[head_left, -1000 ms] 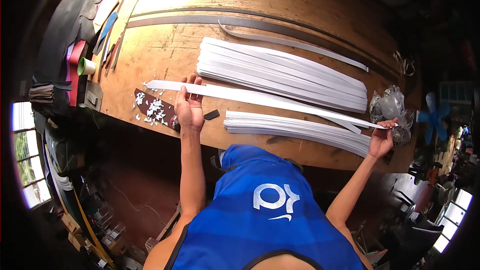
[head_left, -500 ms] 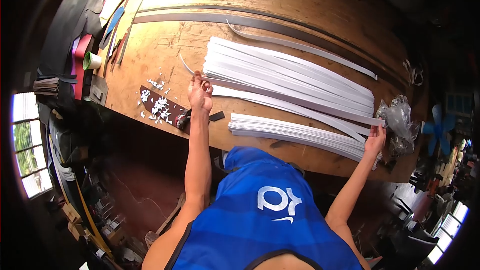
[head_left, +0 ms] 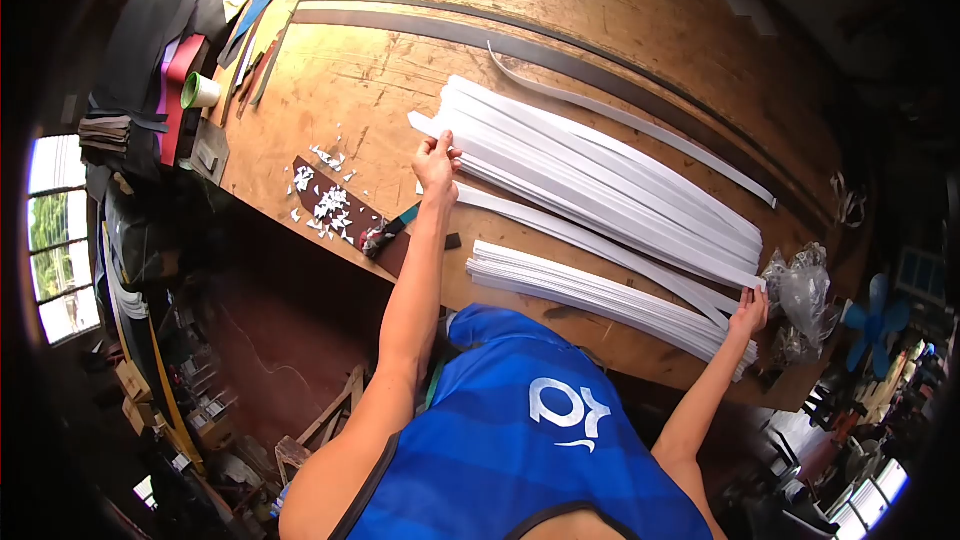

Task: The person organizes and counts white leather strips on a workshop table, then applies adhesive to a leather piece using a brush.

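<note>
My left hand [head_left: 437, 162] pinches a long white strip [head_left: 600, 212] near its pointed left end. My right hand [head_left: 749, 312] has its fingers closed on that strip's right end. The strip stretches between both hands, along the near edge of a large stack of white strips [head_left: 590, 155]. A couple of loose white strips [head_left: 570, 228] lie just nearer to me, partly crossing a smaller bundle of white strips [head_left: 590, 292] at their right ends. Under my left forearm, a tool with a wrapped handle [head_left: 376, 240] rests on the table, partly hidden.
White triangular scraps [head_left: 332, 205] litter a dark brown piece [head_left: 365, 210] on the wooden table [head_left: 380, 80]. Behind the stack lie a curved white strip [head_left: 640, 115] and long dark strips [head_left: 450, 32]. Clear plastic bags [head_left: 803, 290] sit at right, a cup [head_left: 200, 91] at left.
The held strip's left end, which curled up beyond my left hand, now lies flatter against the large stack. Both hands have brought the strip closer to the stack. The view has shifted slightly.
</note>
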`<state>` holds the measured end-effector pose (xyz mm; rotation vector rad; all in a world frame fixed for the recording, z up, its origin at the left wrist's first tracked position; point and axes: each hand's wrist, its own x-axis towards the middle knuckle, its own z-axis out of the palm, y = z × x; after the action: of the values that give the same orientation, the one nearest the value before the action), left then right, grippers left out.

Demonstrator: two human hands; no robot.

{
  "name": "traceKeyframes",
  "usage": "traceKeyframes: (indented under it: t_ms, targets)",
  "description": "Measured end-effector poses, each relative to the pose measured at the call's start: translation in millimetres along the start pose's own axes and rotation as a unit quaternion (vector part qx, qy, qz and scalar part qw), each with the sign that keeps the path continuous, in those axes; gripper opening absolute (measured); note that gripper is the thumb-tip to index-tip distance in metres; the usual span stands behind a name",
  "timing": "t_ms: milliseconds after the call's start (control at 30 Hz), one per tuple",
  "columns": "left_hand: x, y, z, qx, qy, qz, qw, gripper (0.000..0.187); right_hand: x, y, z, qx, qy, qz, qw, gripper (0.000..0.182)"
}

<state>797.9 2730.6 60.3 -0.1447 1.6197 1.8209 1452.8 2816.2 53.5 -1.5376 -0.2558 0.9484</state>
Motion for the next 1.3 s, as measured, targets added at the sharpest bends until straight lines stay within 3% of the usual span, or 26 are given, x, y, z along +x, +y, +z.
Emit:
traceKeyframes:
  t_ms: [167, 333, 400, 433, 467, 500, 567, 667, 733, 767, 833, 967, 1033, 1133, 1300]
  targets:
    - [10, -7, -5, 0.087, 0.020, 0.011, 0.996, 0.022, 13, 17, -6, -0.058, 0.036, -0.026, 0.997, 0.034]
    - [16, -7, -11, 0.141, 0.020, 0.011, 0.990, 0.038, 11, 15, -4, -0.104, 0.063, -0.026, 0.992, 0.035]
    - [22, -8, -11, 0.209, 0.091, 0.131, 0.965, 0.039, 6, 11, 3, -0.124, 0.082, -0.027, 0.988, 0.035]
    - [22, -6, -9, 0.210, 0.088, 0.129, 0.965, 0.039, -3, 10, 7, -0.265, 0.101, -0.154, 0.946, 0.032]
    - [18, 8, 2, 0.327, 0.112, 0.243, 0.906, 0.035, -15, 6, 20, -0.394, 0.114, -0.276, 0.869, 0.030]
    - [11, 23, 11, 0.436, 0.134, 0.348, 0.819, 0.033, -28, 1, 34, -0.394, 0.116, -0.276, 0.869, 0.030]
    - [19, 36, 42, 0.452, 0.003, 0.373, 0.811, 0.023, -50, -6, 72, -0.429, -0.016, -0.353, 0.831, 0.025]
    - [55, 32, 94, 0.540, -0.195, 0.453, 0.681, 0.031, -53, -3, 139, -0.498, -0.172, -0.373, 0.764, 0.025]
    - [74, 18, 118, 0.633, -0.237, 0.477, 0.562, 0.034, -52, 2, 187, -0.500, -0.236, -0.421, 0.719, 0.030]
    - [92, 4, 125, 0.653, -0.245, 0.494, 0.519, 0.026, -49, 4, 206, -0.507, -0.255, -0.447, 0.691, 0.032]
    - [93, 12, 144, 0.717, -0.278, 0.449, 0.455, 0.019, -27, 15, 226, -0.547, -0.279, -0.404, 0.678, 0.041]
    - [99, 21, 164, 0.728, -0.308, 0.374, 0.485, 0.013, 10, 31, 229, -0.610, -0.290, -0.372, 0.637, 0.043]
    - [104, 16, 164, 0.697, -0.318, 0.352, 0.538, 0.013, 18, 39, 222, -0.608, -0.305, -0.370, 0.633, 0.042]
    - [129, 7, 157, 0.671, -0.317, 0.345, 0.575, 0.027, 1, 32, 220, -0.597, -0.310, -0.387, 0.631, 0.041]
    - [120, 23, 158, 0.698, -0.297, 0.285, 0.586, 0.040, -11, 26, 218, -0.577, -0.297, -0.373, 0.663, 0.037]
